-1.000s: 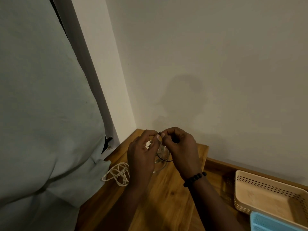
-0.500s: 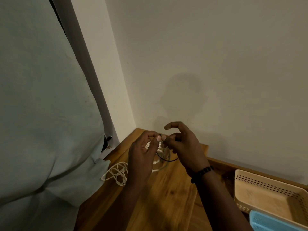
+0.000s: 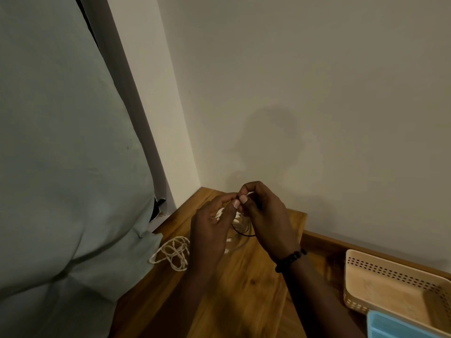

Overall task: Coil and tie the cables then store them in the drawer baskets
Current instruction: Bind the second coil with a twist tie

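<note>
**Desk:** What sits nearest the camera?

**Photographer:** At the lower right corner, a blue basket [image 3: 400, 325], and just behind it, touching, a beige perforated basket [image 3: 390, 284]. Both rest on the wooden surface [image 3: 244, 301]. No brand, label or writing can be read on either.

**Desk:** And the hands?

**Photographer:** Above the middle of the wood. The left hand [image 3: 210, 230] has its fingers curled round a coil of white cable [image 3: 238, 219], thumb pressed at the top. The right hand [image 3: 266, 215], a dark beaded bracelet [image 3: 290, 259] on its wrist, pinches a thin dark tie [image 3: 244, 234] between thumb and forefinger, right against the left thumb. The tie loops down below the coil.

**Desk:** Any other cable?

**Photographer:** A second white cable [image 3: 174, 254] lies in loose loops on the wood, just left of the left hand, beside a pale green curtain [image 3: 61, 167].

**Desk:** Farthest back?

**Photographer:** A plain wall [image 3: 317, 93], meeting in a corner, with the hands' shadow on it.
</note>
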